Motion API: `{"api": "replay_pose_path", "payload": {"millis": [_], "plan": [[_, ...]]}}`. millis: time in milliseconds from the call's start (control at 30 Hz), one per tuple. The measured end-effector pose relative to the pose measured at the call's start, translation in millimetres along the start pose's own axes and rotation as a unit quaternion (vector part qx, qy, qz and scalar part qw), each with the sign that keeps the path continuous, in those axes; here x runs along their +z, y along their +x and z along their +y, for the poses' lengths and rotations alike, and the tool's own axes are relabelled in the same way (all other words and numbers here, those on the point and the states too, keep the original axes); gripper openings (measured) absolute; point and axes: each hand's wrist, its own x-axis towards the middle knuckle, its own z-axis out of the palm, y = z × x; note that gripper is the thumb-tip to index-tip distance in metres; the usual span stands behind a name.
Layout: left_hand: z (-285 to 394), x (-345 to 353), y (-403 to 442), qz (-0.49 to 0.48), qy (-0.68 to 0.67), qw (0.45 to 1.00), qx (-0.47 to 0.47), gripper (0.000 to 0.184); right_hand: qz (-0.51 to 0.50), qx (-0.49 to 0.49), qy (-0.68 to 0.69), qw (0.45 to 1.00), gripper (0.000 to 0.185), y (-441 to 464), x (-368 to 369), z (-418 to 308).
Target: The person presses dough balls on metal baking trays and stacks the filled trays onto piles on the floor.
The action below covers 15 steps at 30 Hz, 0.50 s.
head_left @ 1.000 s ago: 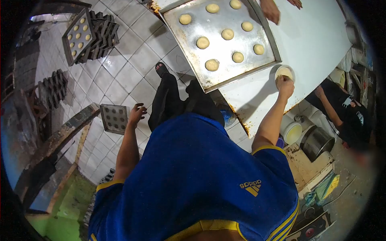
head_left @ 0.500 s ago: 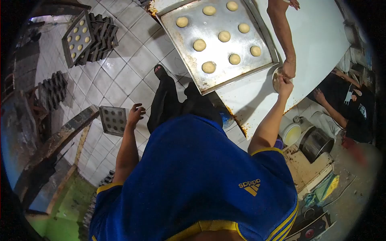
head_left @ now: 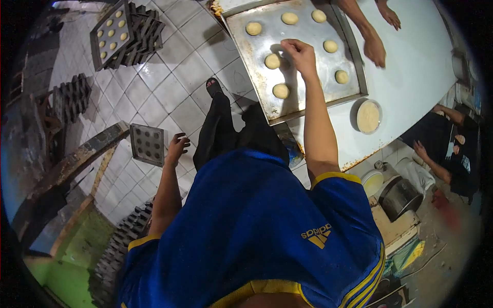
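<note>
My right hand (head_left: 300,55) is over a large metal tray (head_left: 308,100), its fingertips pinched together above the dough balls. What they hold, if anything, is too small to make out. Round pale dough balls, such as this dough ball (head_left: 281,91), sit in spaced rows, and my hand and forearm hide part of them. Right of the tray stands a small round bowl (head_left: 368,116) with pale, fine contents. My left hand (head_left: 177,149) hangs at my side, fingers apart and holding nothing, beside a dark tray with round hollows (head_left: 147,145).
A co-worker's hand (head_left: 375,50) is over the white table (head_left: 416,66), just right of the tray. At far left stands a stack of trays (head_left: 146,38), topped by one with dough balls. Another person (head_left: 447,149), a pot (head_left: 399,197) and a bucket (head_left: 372,183) are at right.
My right hand has left the bowl and moved left over the tray. The co-worker's hand has also left the bowl and drawn back up. My left hand still hangs free.
</note>
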Motion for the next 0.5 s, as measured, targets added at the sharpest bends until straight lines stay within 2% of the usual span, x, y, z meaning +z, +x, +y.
{"api": "replay_pose_path", "payload": {"millis": [67,200,267,333,400,500], "plan": [[-8,-7,-1,0.005,-0.015,1.000,0.003,0.046,0.001,-0.060,-0.047,0.997,0.029,20,26,3],[-34,-9,-8,0.021,-0.038,0.999,-0.010,0.046,-0.002,-0.078,-0.133,0.988,0.028,49,62,-17],[-42,-10,-13,0.021,-0.046,0.998,-0.020,0.046,0.011,-0.156,-0.242,0.957,0.026,68,80,-13],[-48,-11,-19,0.027,-0.056,0.997,-0.039,0.046,0.006,-0.154,-0.273,0.950,0.022,82,91,-3],[-57,-15,-23,0.028,-0.068,0.996,-0.042,0.047,0.027,-0.257,-0.358,0.897,0.021,85,96,-6],[-64,-20,-24,0.026,-0.081,0.996,-0.040,0.047,0.024,-0.277,-0.404,0.872,0.017,84,100,-6]]}}
